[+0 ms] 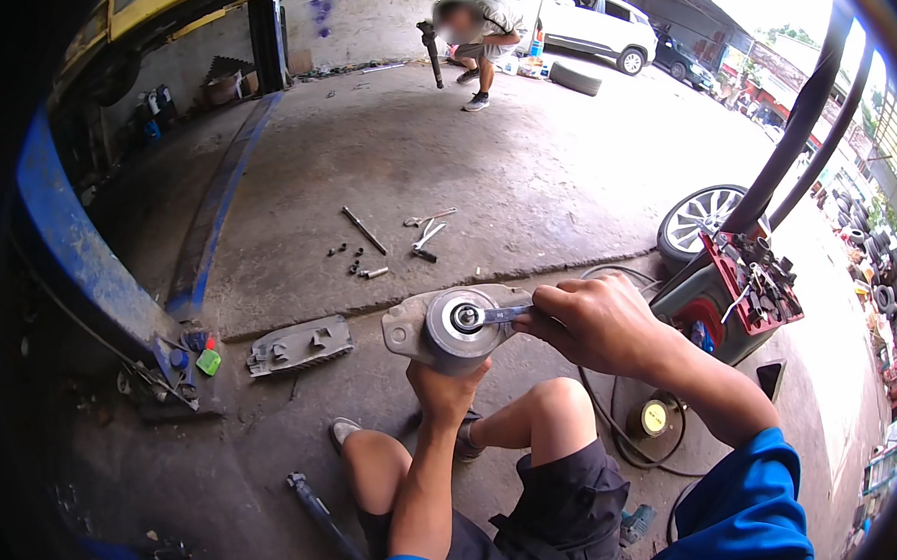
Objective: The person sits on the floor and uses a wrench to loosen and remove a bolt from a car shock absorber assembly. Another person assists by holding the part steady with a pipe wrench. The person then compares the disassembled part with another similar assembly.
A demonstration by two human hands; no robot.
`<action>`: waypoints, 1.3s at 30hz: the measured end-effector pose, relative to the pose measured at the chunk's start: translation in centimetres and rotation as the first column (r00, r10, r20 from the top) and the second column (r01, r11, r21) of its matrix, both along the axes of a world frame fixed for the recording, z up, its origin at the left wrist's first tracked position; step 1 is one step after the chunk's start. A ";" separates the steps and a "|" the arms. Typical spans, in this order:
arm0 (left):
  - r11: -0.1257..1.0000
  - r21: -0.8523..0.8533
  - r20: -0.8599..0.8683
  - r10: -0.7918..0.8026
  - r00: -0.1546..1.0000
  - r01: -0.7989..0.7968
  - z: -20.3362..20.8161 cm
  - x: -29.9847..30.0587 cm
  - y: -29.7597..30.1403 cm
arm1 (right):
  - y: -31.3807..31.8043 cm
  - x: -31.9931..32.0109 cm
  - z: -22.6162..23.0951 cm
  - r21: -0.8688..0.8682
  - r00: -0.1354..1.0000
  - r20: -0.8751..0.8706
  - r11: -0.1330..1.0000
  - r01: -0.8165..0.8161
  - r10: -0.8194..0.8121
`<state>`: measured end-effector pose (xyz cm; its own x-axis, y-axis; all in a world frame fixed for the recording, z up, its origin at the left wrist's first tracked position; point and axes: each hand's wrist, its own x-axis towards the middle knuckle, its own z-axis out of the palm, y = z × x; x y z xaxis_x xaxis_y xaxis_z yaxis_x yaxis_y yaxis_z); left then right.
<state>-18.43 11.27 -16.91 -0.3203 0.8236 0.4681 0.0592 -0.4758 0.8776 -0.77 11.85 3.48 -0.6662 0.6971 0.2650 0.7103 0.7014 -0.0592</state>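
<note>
My left hand (441,385) came up from the lower middle of the frame with its fingers curled shut around the underside of a grey metal mount (453,330), holding it just above my knees at the centre of the picture. The mount's round cylindrical part faced up toward me, its bore with the dark centre fitting pointing at the camera, while its flat cast plate spread out behind it to the left and upper right. My right hand (588,322) sat to the right of it, fingers closed tight on the handle of a wrench (498,315), whose long axis ran nearly level across the frame, head to the left and seated on the centre fitting, handle end hidden in my fist. On the concrete floor (484,168) above, in the middle of the frame, lay a few loose tools (422,236) and small bolts (353,259). A grey plastic cover (299,346) lay to the left of the mount, and a red tool tray (763,271) stood at the right.
</note>
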 end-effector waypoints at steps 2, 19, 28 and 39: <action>1.000 0.005 0.003 -0.005 1.000 0.005 0.1 0.1 -0.1 | -0.2 0.1 0.1 -0.009 1.000 0.021 1.000 0.017 -0.016; 1.000 0.017 -0.014 0.008 1.000 -0.008 0.3 0.4 0.0 | 0.0 0.6 -0.5 0.016 0.997 -0.070 1.000 -0.016 0.017; 1.000 0.019 0.026 -0.005 1.000 0.004 0.2 0.3 0.1 | 0.0 0.2 -0.4 0.025 0.998 -0.066 1.000 -0.016 0.018; 0.996 0.073 0.039 0.046 0.998 -0.048 0.7 0.6 0.4 | 0.2 0.1 -0.4 -0.002 0.999 -0.042 1.000 0.012 -0.013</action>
<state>-17.80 11.70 -16.17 -0.3763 0.7709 0.5139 0.0507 -0.5367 0.8422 -0.65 12.04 3.06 -0.6458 0.7057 0.2915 0.7159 0.6923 -0.0899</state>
